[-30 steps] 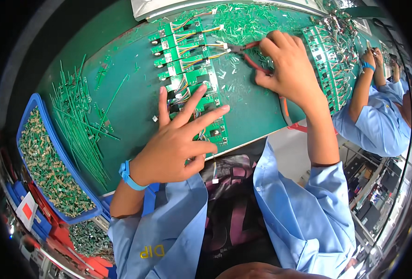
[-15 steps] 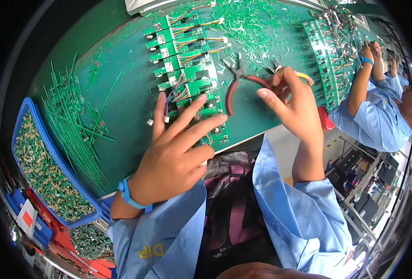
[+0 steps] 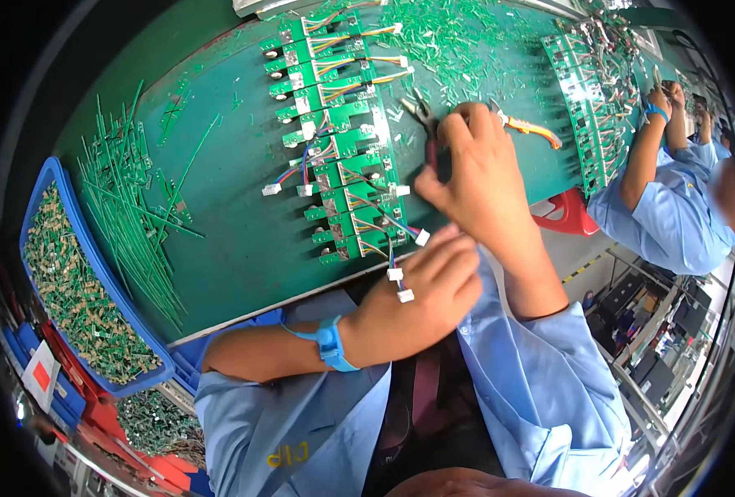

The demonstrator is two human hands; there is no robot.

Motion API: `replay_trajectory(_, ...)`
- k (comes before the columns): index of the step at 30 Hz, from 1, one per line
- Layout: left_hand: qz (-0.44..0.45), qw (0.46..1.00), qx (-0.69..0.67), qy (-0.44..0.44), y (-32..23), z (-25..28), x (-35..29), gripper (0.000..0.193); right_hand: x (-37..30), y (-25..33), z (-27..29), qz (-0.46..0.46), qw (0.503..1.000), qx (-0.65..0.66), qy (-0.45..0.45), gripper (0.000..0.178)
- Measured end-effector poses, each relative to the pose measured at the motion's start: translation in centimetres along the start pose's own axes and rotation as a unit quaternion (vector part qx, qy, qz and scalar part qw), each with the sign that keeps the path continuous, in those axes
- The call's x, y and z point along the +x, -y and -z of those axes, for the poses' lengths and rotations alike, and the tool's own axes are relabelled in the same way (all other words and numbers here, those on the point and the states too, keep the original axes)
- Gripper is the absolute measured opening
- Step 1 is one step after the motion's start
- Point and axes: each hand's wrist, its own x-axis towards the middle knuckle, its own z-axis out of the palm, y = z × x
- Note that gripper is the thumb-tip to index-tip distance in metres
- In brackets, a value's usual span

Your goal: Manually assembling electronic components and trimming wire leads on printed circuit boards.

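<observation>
A row of green circuit boards [image 3: 355, 153] lies on the table, with coloured wire leads ending in white connectors [image 3: 423, 238]. My right hand [image 3: 477, 178] is closed over red-handled pliers [image 3: 432, 149]; their jaws point away from me and one handle shows beside the thumb. My left hand [image 3: 417, 302], with a blue wristband, hovers past the near end of the boards, close to several white connectors. Its fingers are curled together, hiding anything inside them.
Beside the right hand lies an orange-handled tool [image 3: 535, 131]. Green offcuts [image 3: 459, 58] litter the far table, and thin green strips [image 3: 127, 215] lie at left. A blue bin [image 3: 94, 306] holds small pieces. At right a co-worker [image 3: 662, 182] handles parts near another board row [image 3: 579, 108].
My left hand has drawn off the boards, moving right and toward me, its fingers curling. My right hand has moved left and closed on the pliers. The boards have shifted slightly.
</observation>
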Motion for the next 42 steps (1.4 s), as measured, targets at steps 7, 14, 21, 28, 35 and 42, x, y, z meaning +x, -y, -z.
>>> replay_trajectory(7,0.112,0.949,0.295,-0.001,-0.2,5.0,0.9,0.054,-0.1,-2.5,1.8,-0.086,0.978,0.189,-0.004,0.027)
replay_trajectory(14,0.222,0.928,0.297,0.032,3.8,5.3,-2.2,0.068,-2.4,-3.8,6.2,-0.133,0.880,0.411,0.196,0.023)
replay_trajectory(21,0.192,0.946,0.262,-0.013,4.9,4.8,-3.2,0.065,-3.0,-4.5,6.2,-0.039,0.853,0.401,0.332,0.024)
replay_trajectory(28,0.185,0.949,0.254,-0.025,5.0,4.7,-3.4,0.063,-1.6,-4.1,5.4,-0.017,0.819,0.403,0.408,0.021)
replay_trajectory(35,0.187,0.945,0.269,-0.027,4.9,4.5,-3.1,0.065,-1.9,0.4,9.4,0.026,0.899,0.201,0.389,0.015)
replay_trajectory(42,0.187,0.944,0.269,-0.040,4.7,4.5,-3.1,0.066,0.1,-2.7,8.5,0.061,0.869,0.254,0.420,0.012)
